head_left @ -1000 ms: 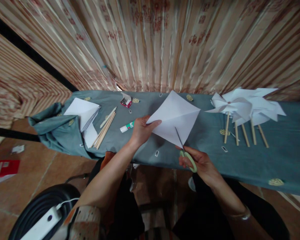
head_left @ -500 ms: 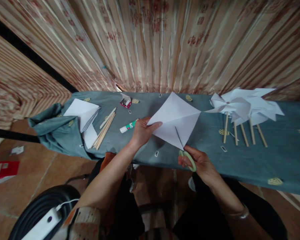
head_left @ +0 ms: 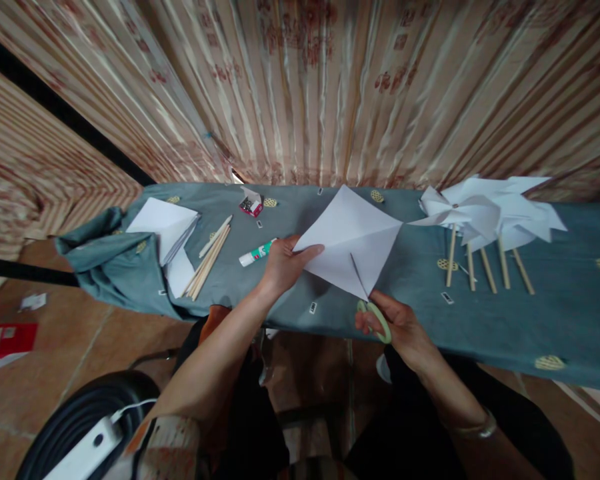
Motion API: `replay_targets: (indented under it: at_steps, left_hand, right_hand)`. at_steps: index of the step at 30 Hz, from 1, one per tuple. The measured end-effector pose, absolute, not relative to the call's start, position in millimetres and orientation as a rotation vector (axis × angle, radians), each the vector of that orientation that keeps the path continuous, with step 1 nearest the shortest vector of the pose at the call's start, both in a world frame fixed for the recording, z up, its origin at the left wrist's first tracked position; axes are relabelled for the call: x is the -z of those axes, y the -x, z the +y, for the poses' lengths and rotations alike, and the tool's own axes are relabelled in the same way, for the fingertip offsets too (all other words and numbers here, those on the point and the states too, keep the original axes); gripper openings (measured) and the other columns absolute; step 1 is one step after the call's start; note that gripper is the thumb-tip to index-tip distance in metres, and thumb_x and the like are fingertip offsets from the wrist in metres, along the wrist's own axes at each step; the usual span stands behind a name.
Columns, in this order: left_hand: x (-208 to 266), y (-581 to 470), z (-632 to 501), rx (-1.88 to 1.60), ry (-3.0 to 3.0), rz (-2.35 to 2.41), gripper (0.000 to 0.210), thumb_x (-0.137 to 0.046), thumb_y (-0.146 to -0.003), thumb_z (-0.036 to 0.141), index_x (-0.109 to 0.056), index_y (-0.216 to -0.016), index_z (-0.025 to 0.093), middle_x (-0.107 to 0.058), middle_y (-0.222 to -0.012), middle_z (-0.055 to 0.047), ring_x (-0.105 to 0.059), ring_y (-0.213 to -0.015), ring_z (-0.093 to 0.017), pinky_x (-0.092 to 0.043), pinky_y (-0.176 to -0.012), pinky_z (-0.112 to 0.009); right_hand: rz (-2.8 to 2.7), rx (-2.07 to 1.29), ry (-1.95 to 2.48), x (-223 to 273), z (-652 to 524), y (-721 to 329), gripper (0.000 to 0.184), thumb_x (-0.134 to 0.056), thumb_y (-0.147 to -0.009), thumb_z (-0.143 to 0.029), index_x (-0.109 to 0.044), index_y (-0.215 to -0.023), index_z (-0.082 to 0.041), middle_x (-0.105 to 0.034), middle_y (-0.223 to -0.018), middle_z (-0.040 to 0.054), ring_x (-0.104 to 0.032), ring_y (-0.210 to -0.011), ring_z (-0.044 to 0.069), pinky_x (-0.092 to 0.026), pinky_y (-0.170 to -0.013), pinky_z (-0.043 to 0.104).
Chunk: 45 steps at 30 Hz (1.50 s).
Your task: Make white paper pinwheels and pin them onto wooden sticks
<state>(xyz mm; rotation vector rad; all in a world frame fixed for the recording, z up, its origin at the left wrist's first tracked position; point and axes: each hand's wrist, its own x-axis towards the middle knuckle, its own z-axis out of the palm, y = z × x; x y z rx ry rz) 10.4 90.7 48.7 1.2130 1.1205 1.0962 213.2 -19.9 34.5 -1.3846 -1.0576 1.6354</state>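
A square sheet of white paper (head_left: 347, 230), creased across its middle, is pinched at its left corner by my left hand (head_left: 286, 263). My right hand (head_left: 397, 327) has its fingers through the pale green handles of a pair of scissors (head_left: 379, 321). One dark blade lies over the paper, running in from the near corner towards the centre; the other blade is hidden. A glue stick (head_left: 257, 253) with a green label lies just left of my left hand.
Several paper pinwheels (head_left: 485, 210) on wooden sticks lie at the right of the cloth-covered table (head_left: 480, 327). Leftward are loose wooden sticks (head_left: 211, 262), a stack of white paper (head_left: 165, 220) and a small open box of pins (head_left: 251, 202). A patterned curtain (head_left: 300, 93) hangs behind.
Almost nothing differs. The hands, the paper and the scissors keep nearly the same position, with only a very slight shift at the scissors.
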Motion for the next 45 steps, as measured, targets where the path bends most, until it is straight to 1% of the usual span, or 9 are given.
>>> replay_targets:
  at_steps: [4, 7, 15, 22, 27, 31, 38, 45]
  left_hand:
    - [-49.4, -10.1, 90.7, -1.097, -1.164, 1.099, 0.029, -0.083, -0.062, 0.039, -0.074, -0.069, 0.012, -0.068, -0.063, -0.001, -0.057, -0.057, -0.013, -0.043, -0.055, -0.024]
    - [-49.4, -9.4, 90.9, -1.107, -1.124, 1.082, 0.031, -0.084, -0.061, 0.039, -0.075, -0.072, 0.012, -0.069, -0.065, -0.002, -0.058, -0.059, -0.013, -0.046, -0.058, -0.024]
    - [-48.3, -9.8, 90.6, -1.115, -1.119, 1.106, 0.032, -0.084, -0.061, 0.041, -0.074, -0.072, 0.012, -0.068, -0.064, -0.002, -0.058, -0.059, -0.014, -0.045, -0.058, -0.025]
    - [-47.2, -12.1, 89.0, -1.099, -1.133, 1.078, 0.030, -0.084, -0.061, 0.039, -0.074, -0.070, 0.012, -0.069, -0.065, -0.002, -0.057, -0.057, -0.013, -0.044, -0.055, -0.024]
    - [-48.0, -11.4, 90.5, -1.115, -1.135, 1.093, 0.032, -0.084, -0.060, 0.041, -0.073, -0.069, 0.012, -0.067, -0.063, -0.001, -0.056, -0.057, -0.012, -0.043, -0.055, -0.024]
    - [-48.2, -10.5, 91.7, -1.137, -1.109, 1.096, 0.033, -0.085, -0.060, 0.041, -0.074, -0.072, 0.012, -0.067, -0.063, 0.000, -0.055, -0.057, -0.012, -0.043, -0.055, -0.024]
    - [-48.0, -13.3, 88.9, -1.088, -1.099, 1.079, 0.034, -0.085, -0.059, 0.042, -0.074, -0.071, 0.012, -0.070, -0.066, -0.003, -0.057, -0.059, -0.013, -0.044, -0.056, -0.025]
    - [-48.7, -14.0, 86.8, -1.063, -1.125, 1.090, 0.033, -0.084, -0.060, 0.042, -0.074, -0.071, 0.012, -0.069, -0.066, -0.003, -0.056, -0.058, -0.013, -0.043, -0.056, -0.025]
  right_hand:
    - [-1.069, -1.652, 1.393, -37.1, -20.4, -213.1, 0.059, -0.076, -0.064, -0.063, -0.064, -0.100, -0.018, -0.067, -0.065, 0.0011, -0.057, -0.056, 0.013, -0.045, -0.053, 0.024]
    - [-1.080, -1.647, 1.388, -39.3, -20.7, -212.5, 0.058, -0.075, -0.064, -0.064, -0.063, -0.097, -0.018, -0.067, -0.065, 0.0010, -0.057, -0.055, 0.013, -0.045, -0.052, 0.025]
    - [-1.072, -1.635, 1.369, -37.1, -20.9, -210.8, 0.047, -0.076, -0.066, -0.060, -0.061, -0.086, -0.020, -0.068, -0.066, 0.0021, -0.058, -0.055, 0.013, -0.043, -0.048, 0.024]
    - [-1.080, -1.634, 1.363, -36.0, -20.6, -211.7, 0.054, -0.075, -0.066, -0.062, -0.064, -0.097, -0.018, -0.069, -0.067, 0.0027, -0.059, -0.055, 0.014, -0.043, -0.049, 0.025]
    - [-1.130, -1.632, 1.349, -35.3, -22.0, -212.9, 0.052, -0.072, -0.069, -0.066, -0.063, -0.086, -0.018, -0.069, -0.070, 0.0050, -0.060, -0.057, 0.015, -0.045, -0.051, 0.025]
    - [-1.123, -1.629, 1.331, -36.2, -22.7, -211.7, 0.054, -0.072, -0.068, -0.066, -0.064, -0.091, -0.018, -0.069, -0.068, 0.0047, -0.062, -0.058, 0.015, -0.047, -0.052, 0.026]
    - [-1.102, -1.631, 1.356, -41.1, -21.9, -210.1, 0.048, -0.075, -0.065, -0.063, -0.062, -0.083, -0.020, -0.069, -0.066, 0.0027, -0.061, -0.054, 0.014, -0.046, -0.048, 0.025]
    - [-1.129, -1.617, 1.402, -43.1, -21.9, -211.2, 0.049, -0.073, -0.067, -0.064, -0.062, -0.085, -0.019, -0.069, -0.066, 0.0040, -0.061, -0.055, 0.016, -0.046, -0.049, 0.026]
